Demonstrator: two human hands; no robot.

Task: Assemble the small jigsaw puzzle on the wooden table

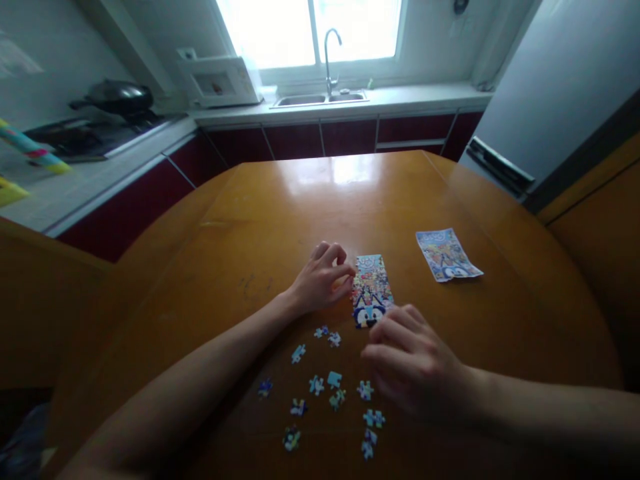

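Note:
A partly assembled jigsaw puzzle lies on the table, with a blue-and-white cartoon face along its near edge. The curled fingers of my left hand are at its left edge, with thumb and forefinger against the border. My right hand is at the puzzle's near right corner, slightly blurred, its fingers bent together; whatever may be between them is hidden. Several loose pieces lie nearer to me, among them a light blue piece, a piece just left of my right hand and a dark piece.
A creased picture sheet lies to the right on the wooden table. Beyond are a counter with a sink and faucet, a white microwave, a stove with a black pan, and a fridge at right.

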